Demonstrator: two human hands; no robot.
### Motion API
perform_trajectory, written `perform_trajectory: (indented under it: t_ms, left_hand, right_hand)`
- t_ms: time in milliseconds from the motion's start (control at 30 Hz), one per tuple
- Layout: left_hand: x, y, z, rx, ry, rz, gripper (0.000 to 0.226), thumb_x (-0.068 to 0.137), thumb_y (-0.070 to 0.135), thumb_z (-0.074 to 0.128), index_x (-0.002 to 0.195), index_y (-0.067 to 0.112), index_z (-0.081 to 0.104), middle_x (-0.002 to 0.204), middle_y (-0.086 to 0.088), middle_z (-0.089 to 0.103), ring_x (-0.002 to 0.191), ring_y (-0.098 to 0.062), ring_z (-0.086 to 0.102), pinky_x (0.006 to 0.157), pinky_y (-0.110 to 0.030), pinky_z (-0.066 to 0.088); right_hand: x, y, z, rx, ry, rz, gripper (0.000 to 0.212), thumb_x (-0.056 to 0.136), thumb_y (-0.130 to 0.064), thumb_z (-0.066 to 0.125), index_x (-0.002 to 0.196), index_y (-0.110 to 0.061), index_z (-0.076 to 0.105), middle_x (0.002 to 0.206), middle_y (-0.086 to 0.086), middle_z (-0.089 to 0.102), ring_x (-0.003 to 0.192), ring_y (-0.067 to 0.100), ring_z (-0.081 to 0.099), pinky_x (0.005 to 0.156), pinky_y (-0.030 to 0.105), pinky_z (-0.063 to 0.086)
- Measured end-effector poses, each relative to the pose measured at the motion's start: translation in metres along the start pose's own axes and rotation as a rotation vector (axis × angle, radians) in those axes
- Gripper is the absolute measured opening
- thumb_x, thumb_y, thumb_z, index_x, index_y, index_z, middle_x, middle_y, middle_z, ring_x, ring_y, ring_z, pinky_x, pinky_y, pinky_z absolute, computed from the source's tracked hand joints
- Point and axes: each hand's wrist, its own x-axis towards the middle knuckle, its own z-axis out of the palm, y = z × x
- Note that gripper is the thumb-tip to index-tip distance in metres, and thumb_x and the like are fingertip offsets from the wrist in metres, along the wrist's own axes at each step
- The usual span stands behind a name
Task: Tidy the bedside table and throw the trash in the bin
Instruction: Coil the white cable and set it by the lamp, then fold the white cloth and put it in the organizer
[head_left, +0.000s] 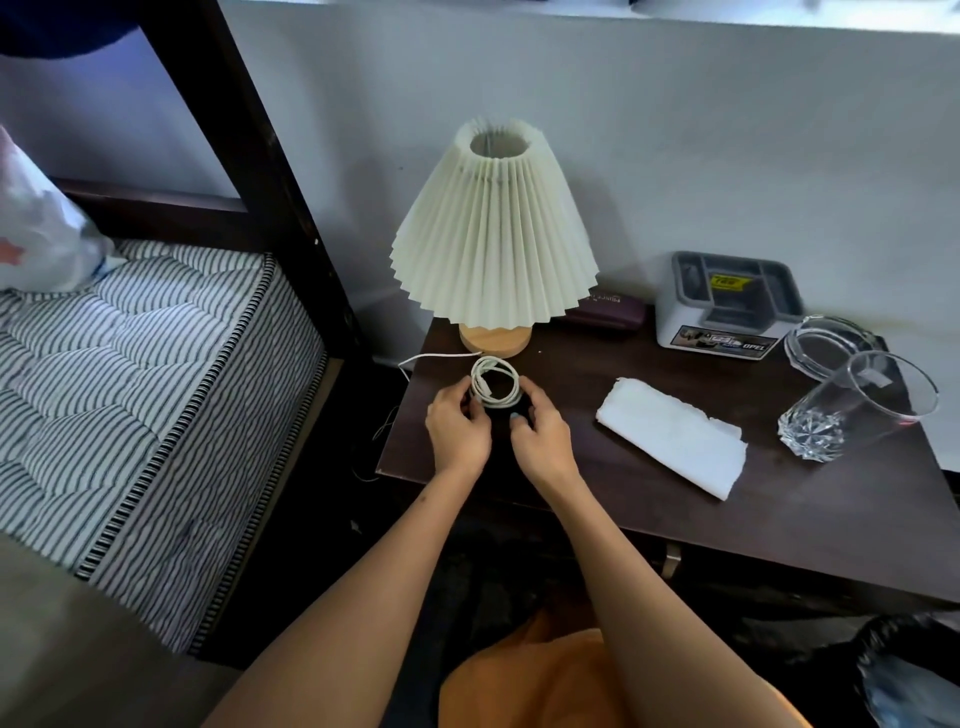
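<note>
Desk (779, 499): dark brown wood, smooth matte top, standing against a pale grey wall (727, 156); a metal handle shows under its front edge. Bed (130, 389) at left: dark wooden frame, quilted mattress in navy-and-white stripes, a printed pillow at the far left. Lamp (493, 234): cream pleated conical shade on a round light-wood base, at the desk's back left; its thin white cord runs off the left edge. Cable (495, 383): white, wound in a flat round coil, lying on the desk just in front of the lamp base. Left hand (458, 428): fingers curled, pinching the coil's left side. Right hand (540, 434): fingers curled, touching the coil's right side; whether it truly grips cannot be told. Cloth (672, 436): white, soft, folded into an oblong, lying near the desk's middle. Glass (857, 405): clear, faceted base, lying on its side at the right. Dish (831, 340): clear, round, just behind the glass. Box (727, 306): white, grey compartmented top, yellow label, printed sticker on the front, at the back. Case (608, 309): dark, flat, behind the lamp. Bag (909, 670): black plastic, lower right, on the floor.
</note>
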Motion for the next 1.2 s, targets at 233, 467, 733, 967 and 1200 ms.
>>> perform_trajectory:
  t_ms: [233,467,733,967,1200]
  left_hand:
    - [-0.012,0.004,-0.007,0.002,-0.087,-0.122,0.041,0.085,0.004,0.053,0.126,0.008,0.055,0.124,-0.011,0.061,0.117,-0.025,0.054,0.097,-0.031,0.042]
    - [-0.055,0.030,-0.012,0.007,-0.150,-0.233,0.048,0.086,0.016,0.057,0.131,0.008,0.045,0.131,-0.010,0.056,0.123,-0.027,0.050,0.105,-0.040,0.041]
    - [-0.113,0.060,-0.021,0.001,-0.286,-0.163,0.049,0.085,0.022,0.058,0.131,0.008,0.045,0.120,-0.008,0.063,0.112,-0.023,0.058,0.093,-0.027,0.041]
    - [-0.158,0.081,-0.032,0.011,-0.378,-0.134,0.055,0.084,0.025,0.057,0.135,0.012,0.042,0.120,-0.004,0.061,0.099,-0.015,0.055,0.079,-0.022,0.036]
    - [-0.177,0.099,-0.041,0.030,-0.400,-0.118,0.054,0.085,0.027,0.055,0.136,0.013,0.041,0.133,-0.008,0.053,0.118,-0.022,0.053,0.085,-0.023,0.038]
  right_hand:
    - [-0.008,-0.004,-0.016,-0.076,-0.097,0.138,0.058,0.090,-0.009,0.045,0.146,-0.013,0.031,0.147,0.012,0.042,0.135,0.024,0.040,0.112,0.030,0.031]
    - [-0.049,-0.004,-0.054,-0.171,-0.082,0.155,0.052,0.090,-0.011,0.047,0.141,-0.013,0.037,0.143,0.010,0.046,0.130,0.023,0.045,0.097,0.022,0.034]
    - [-0.110,-0.007,-0.108,-0.262,0.049,0.099,0.045,0.088,-0.007,0.051,0.133,-0.008,0.046,0.134,0.013,0.053,0.120,0.025,0.051,0.097,0.029,0.039]
    - [-0.155,-0.008,-0.140,-0.265,0.117,0.094,0.045,0.086,-0.005,0.049,0.131,-0.006,0.049,0.128,0.014,0.058,0.113,0.026,0.055,0.097,0.032,0.042]
    - [-0.174,-0.010,-0.158,-0.251,0.184,0.130,0.046,0.086,-0.009,0.051,0.132,-0.007,0.047,0.135,0.014,0.052,0.123,0.026,0.050,0.094,0.029,0.040]
